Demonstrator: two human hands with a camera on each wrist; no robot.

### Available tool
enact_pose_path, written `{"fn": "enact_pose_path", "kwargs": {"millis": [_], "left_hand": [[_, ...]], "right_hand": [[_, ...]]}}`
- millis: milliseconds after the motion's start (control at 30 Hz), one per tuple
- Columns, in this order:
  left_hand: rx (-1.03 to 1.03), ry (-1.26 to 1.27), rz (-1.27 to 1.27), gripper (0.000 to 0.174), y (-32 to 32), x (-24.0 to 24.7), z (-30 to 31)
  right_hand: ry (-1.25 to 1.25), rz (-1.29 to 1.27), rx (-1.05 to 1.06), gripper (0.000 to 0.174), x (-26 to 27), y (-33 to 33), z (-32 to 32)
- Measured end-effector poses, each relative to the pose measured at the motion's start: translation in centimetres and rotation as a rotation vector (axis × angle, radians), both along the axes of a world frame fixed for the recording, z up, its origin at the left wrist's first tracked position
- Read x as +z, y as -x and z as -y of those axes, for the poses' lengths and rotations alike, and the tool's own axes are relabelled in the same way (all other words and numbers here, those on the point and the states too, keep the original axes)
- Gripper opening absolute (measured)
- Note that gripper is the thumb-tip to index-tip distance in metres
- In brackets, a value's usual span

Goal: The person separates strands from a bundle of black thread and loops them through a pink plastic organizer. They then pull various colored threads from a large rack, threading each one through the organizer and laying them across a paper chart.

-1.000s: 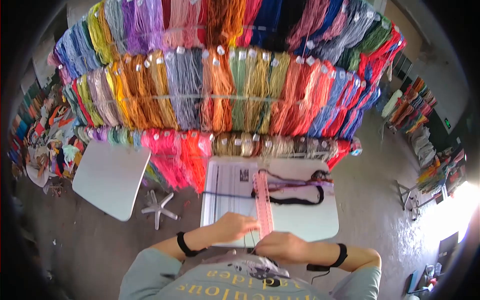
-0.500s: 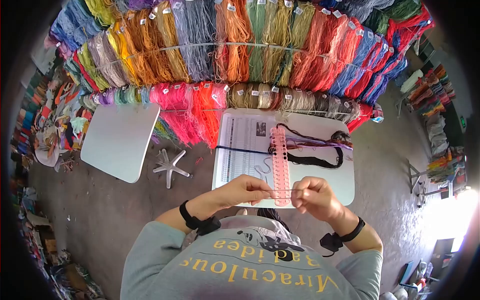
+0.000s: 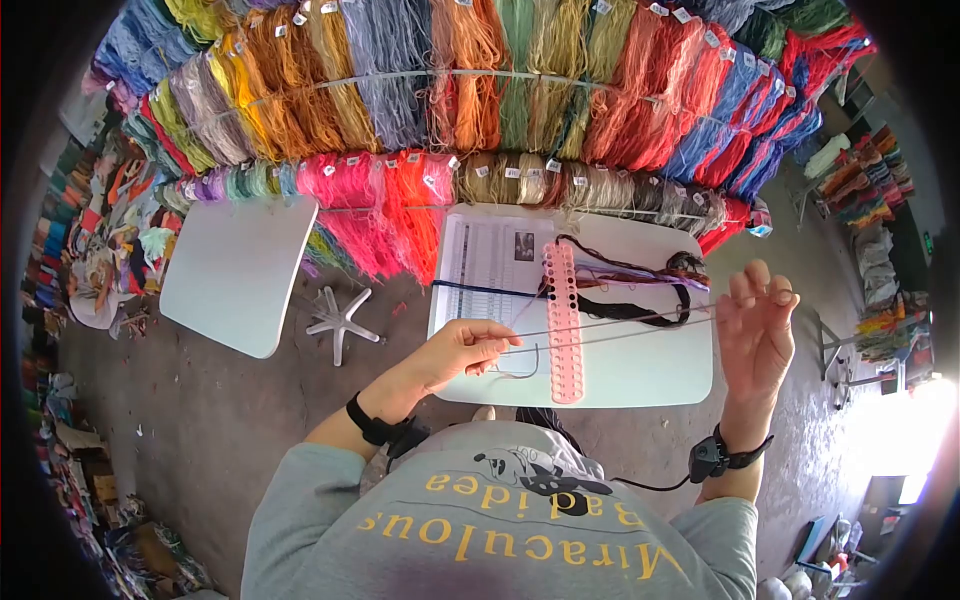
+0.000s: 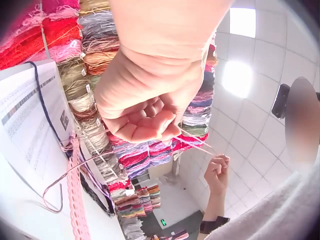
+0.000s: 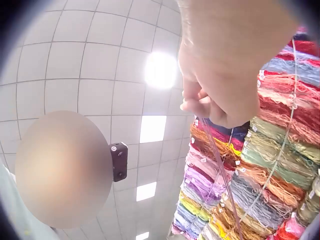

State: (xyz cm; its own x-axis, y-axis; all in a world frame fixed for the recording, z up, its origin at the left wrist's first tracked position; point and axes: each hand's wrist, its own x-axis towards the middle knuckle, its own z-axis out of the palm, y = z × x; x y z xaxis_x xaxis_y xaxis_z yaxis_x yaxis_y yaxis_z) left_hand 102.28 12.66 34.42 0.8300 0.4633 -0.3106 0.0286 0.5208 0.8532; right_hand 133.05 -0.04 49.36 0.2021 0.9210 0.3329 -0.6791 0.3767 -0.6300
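A thin pale thread (image 3: 620, 326) runs taut in two strands between my hands, passing over a pink perforated thread card (image 3: 563, 330) that lies on a white table (image 3: 640, 375). My left hand (image 3: 470, 345) pinches the strands' left end over the table's left part; in the left wrist view its fingers (image 4: 145, 125) curl round the thread (image 4: 196, 142). My right hand (image 3: 752, 325) is raised off the table's right edge, pinching the other end with the remaining fingers spread. From the right wrist, the right hand (image 5: 215, 102) holds the thread (image 5: 220, 170) before the skeins.
A printed chart (image 3: 490, 268) and dark thread bundles (image 3: 640, 300) lie on the table beside the card. Rows of coloured skeins (image 3: 480, 110) hang on racks behind it. A white chair seat (image 3: 235, 275) stands to the left, and more skeins (image 3: 860, 190) sit at right.
My hands, close together at the card's near end, have moved apart. The right hand has swung out right and up, drawing the thread taut across the card.
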Motion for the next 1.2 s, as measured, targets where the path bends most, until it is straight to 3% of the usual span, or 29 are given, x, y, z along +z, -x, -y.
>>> {"fn": "enact_pose_path", "kwargs": {"millis": [67,100,167,233,300,333,400,500,567,667,767,967,1200], "left_hand": [[0.010,0.013,0.009,0.019,0.0,-1.1,-0.4],[0.016,-0.041,-0.026,0.021,0.2,-1.9,-0.7],[0.020,-0.093,-0.061,0.023,1.1,-3.9,-1.6],[0.089,-0.141,-0.087,0.028,2.2,-6.3,-2.6],[0.191,-0.140,-0.166,0.029,2.5,-7.6,-2.9],[0.296,-0.138,-0.243,0.032,2.3,-8.0,-3.0],[0.239,-0.126,-0.287,0.035,1.4,-8.4,-3.4],[0.171,0.112,-0.205,0.038,-2.3,-8.6,-3.2],[0.166,0.214,-0.158,0.036,-4.7,-9.4,-3.1],[0.164,0.395,-0.109,0.031,-7.5,-9.8,-2.9],[0.166,0.505,-0.075,0.026,-8.8,-9.5,-2.6],[0.093,0.513,-0.058,0.027,-10.2,-10.3,-3.3],[0.054,0.236,-0.288,0.032,-11.5,-7.8,-3.1]], "right_hand": [[0.140,-0.199,-0.305,0.013,0.9,0.4,0.0],[0.078,-0.264,-0.364,0.013,0.5,-1.7,0.6],[-0.158,-0.225,-0.231,0.013,-1.2,-9.3,3.4],[-0.207,-0.078,-0.558,0.006,-1.9,-17.6,8.3],[0.154,0.670,-1.604,0.005,-0.2,-15.9,11.2],[0.007,0.397,-1.595,0.012,0.7,-15.4,11.5],[0.182,0.771,-1.804,0.015,-1.5,-11.7,7.4],[0.336,1.446,-1.018,0.020,-8.0,-3.8,1.6],[0.479,1.146,-0.543,0.017,-13.7,0.6,-2.6],[0.591,1.068,-0.242,0.015,-22.8,3.0,-6.0],[0.663,0.983,-0.197,0.011,-28.0,3.6,-7.9],[0.735,1.069,-0.346,0.014,-27.7,4.0,-8.3],[0.738,1.097,-0.461,0.017,-27.4,3.7,-8.0]]}}
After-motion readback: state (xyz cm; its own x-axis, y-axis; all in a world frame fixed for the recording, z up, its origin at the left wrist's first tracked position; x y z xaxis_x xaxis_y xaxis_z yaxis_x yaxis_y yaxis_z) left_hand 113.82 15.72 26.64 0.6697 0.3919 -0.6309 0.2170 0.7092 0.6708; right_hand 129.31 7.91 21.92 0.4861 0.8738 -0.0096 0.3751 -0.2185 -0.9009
